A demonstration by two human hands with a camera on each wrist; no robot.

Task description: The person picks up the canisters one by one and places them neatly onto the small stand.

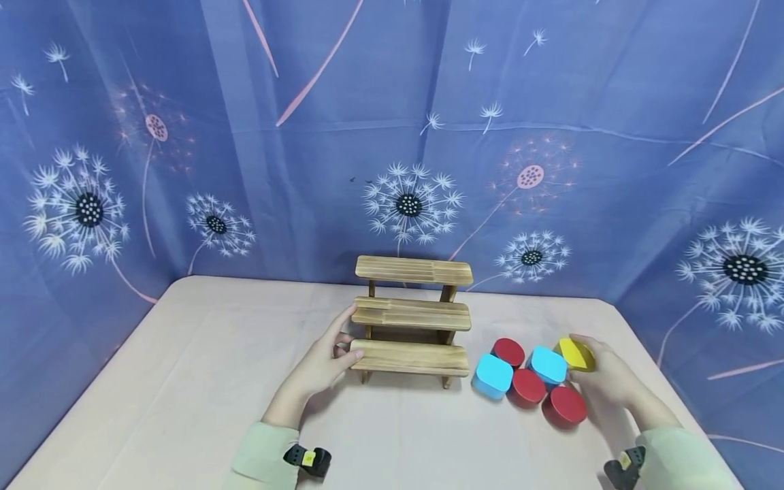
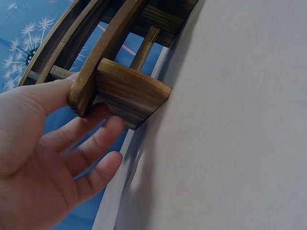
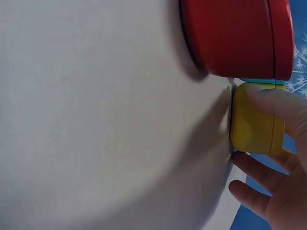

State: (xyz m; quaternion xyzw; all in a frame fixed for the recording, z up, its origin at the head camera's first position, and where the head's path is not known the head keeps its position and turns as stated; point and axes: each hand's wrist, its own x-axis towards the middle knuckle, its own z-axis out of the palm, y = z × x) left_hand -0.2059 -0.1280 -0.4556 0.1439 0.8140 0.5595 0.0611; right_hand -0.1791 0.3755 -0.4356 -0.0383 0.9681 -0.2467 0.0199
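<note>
A three-step wooden display stand [image 1: 409, 357] stands at mid-table. My left hand [image 1: 321, 364] grips its left end, thumb on the lowest step and index finger reaching the middle step. The left wrist view shows the thumb [image 2: 55, 95] against the board's end and the other fingers spread below. At the right, my right hand [image 1: 609, 374] holds a yellow lidded tin [image 1: 574, 354] between thumb and fingers. In the right wrist view this tin [image 3: 254, 122] is close to the tabletop, beside a larger-looking red tin [image 3: 235, 36].
Left of the yellow tin sit two light-blue tins [image 1: 493, 376] and three round red tins [image 1: 527, 388], packed close together. A pale cloth covers the table [image 1: 184, 381]. Blue dandelion-print curtains [image 1: 306, 170] enclose the back and sides.
</note>
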